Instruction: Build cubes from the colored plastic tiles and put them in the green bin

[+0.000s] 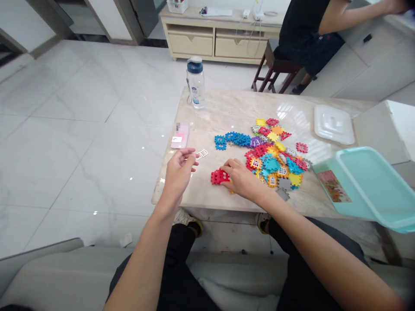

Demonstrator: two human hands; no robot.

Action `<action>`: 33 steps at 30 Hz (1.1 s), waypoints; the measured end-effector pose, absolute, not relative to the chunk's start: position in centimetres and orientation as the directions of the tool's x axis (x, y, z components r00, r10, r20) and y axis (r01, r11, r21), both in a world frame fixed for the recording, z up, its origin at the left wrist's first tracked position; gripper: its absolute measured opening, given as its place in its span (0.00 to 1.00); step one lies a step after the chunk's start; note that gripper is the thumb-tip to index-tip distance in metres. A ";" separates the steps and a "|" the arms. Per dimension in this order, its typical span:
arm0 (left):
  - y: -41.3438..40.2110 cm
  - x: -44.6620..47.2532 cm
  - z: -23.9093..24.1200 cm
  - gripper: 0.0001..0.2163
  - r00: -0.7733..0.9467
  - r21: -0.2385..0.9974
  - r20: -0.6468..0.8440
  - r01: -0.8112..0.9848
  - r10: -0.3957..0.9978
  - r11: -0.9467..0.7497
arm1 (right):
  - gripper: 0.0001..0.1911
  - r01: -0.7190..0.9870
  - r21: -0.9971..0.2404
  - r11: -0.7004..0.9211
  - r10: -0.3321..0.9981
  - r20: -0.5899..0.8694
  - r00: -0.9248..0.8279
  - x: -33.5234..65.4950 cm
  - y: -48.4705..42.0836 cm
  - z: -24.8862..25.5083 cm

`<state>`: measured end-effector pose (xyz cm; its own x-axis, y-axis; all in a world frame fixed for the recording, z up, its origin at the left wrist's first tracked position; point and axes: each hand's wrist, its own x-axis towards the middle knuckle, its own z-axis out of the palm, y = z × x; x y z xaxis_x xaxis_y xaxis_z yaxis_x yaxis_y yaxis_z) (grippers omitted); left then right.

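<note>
My left hand is above the table's left part, thumb and fingers closed at the near end of a small white lattice window piece. Curled over several red notched plastic building pieces is my right hand, thumb and fingertips closed on their right end; part of them is hidden under it. A bit of orange shows below that hand. To its right spreads a pile of interlocking pieces in red, yellow, turquoise, orange, grey and purple, some with white windows fitted. A row of blue pieces lies beyond my hands.
A clear water bottle stands at the far left corner of the marble table. Nearer lies a pink phone-like item. A turquoise box and a white lid are at right. Another person sits on a stool beyond.
</note>
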<state>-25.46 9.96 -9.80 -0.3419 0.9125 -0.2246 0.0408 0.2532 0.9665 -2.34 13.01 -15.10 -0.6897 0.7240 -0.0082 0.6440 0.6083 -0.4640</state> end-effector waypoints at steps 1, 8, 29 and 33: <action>9.9 -25.5 -9.8 0.14 -0.343 0.967 -0.223 0.038 0.913 0.250 | 0.12 0.652 -0.463 0.600 0.727 -0.026 -0.687 -2.7 12.9 -15.1; 9.9 -25.9 -10.0 0.14 -0.358 0.971 -0.216 0.019 0.909 0.239 | 0.09 0.678 -0.445 0.585 0.737 -0.059 -0.674 -4.0 12.4 -16.1; 9.3 -26.2 -10.1 0.11 -0.344 0.973 -0.210 0.019 0.915 0.231 | 0.09 0.705 -0.460 0.539 0.755 -0.108 -0.647 -4.4 12.6 -17.6; 9.3 -26.0 -10.1 0.10 -0.340 0.973 -0.211 0.020 0.917 0.231 | 0.07 0.714 -0.449 0.538 0.753 -0.124 -0.646 -4.5 12.7 -17.1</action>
<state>-25.97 9.26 -10.12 -0.3397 0.9166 -0.2110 0.0203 0.2314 0.9726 -4.52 12.74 -17.14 -0.6458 0.7534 -0.1237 0.7137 0.5381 -0.4485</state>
